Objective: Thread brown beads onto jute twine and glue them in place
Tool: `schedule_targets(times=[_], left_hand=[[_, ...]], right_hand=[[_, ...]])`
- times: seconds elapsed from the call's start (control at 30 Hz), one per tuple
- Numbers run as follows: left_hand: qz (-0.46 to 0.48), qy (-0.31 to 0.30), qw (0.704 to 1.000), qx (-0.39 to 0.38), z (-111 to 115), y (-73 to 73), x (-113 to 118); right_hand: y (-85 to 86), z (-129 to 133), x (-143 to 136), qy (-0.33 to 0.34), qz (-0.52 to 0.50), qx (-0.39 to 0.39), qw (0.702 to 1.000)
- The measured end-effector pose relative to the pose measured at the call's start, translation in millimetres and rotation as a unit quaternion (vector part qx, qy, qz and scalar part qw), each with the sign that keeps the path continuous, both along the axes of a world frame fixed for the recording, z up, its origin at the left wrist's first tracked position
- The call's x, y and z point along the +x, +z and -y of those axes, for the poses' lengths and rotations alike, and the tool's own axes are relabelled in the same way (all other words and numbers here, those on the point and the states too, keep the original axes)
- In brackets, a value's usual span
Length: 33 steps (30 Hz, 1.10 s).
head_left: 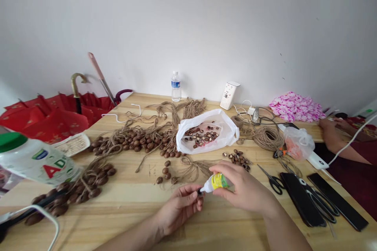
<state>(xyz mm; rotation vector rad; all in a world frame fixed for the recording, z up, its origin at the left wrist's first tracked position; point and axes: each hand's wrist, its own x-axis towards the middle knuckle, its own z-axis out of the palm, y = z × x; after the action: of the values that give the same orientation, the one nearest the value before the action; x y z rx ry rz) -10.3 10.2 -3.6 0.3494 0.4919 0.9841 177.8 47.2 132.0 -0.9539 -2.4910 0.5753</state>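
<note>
Near the front middle of the table, my left hand (184, 206) pinches a small dark nut shell (200, 192) between thumb and fingers. My right hand (240, 188) is wrapped round a white glue bottle with a yellow and green label (218, 181), tilted so its nozzle meets the shell. Just beyond lie a bundle of twine (196, 166) and a few loose brown nuts (167, 170). A white bag (179, 141) holding half shells stands open behind them. More shells (240, 159) are piled to its right.
Strung nuts (138, 139) spread across the left, near a large white bottle (50, 160). On the right are scissors (275, 184), a black phone (302, 200), larger scissors and coiled twine (268, 137). A water bottle (176, 88) stands behind. Another person's arm (338, 139) rests far right.
</note>
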Motion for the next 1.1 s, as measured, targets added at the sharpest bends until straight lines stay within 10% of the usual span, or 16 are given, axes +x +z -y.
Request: schedule_targets(times=[0.33, 0.73, 1.1], left_hand=[[-0.003, 0.024, 0.999, 0.021, -3, -1.8, -3], [0.009, 0.029, 0.999, 0.017, -5, -3.5, -3], [0.024, 0.030, 0.999, 0.009, -5, -1.2, -3]], right_hand=[[-35.5, -2, -38, -0.038, -0.232, -0.089, 0.968], [-36.9, -2, -41, -0.104, -0.209, -0.139, 0.962], [-32.2, -8, -37, -0.159, -0.365, -0.277, 0.874]])
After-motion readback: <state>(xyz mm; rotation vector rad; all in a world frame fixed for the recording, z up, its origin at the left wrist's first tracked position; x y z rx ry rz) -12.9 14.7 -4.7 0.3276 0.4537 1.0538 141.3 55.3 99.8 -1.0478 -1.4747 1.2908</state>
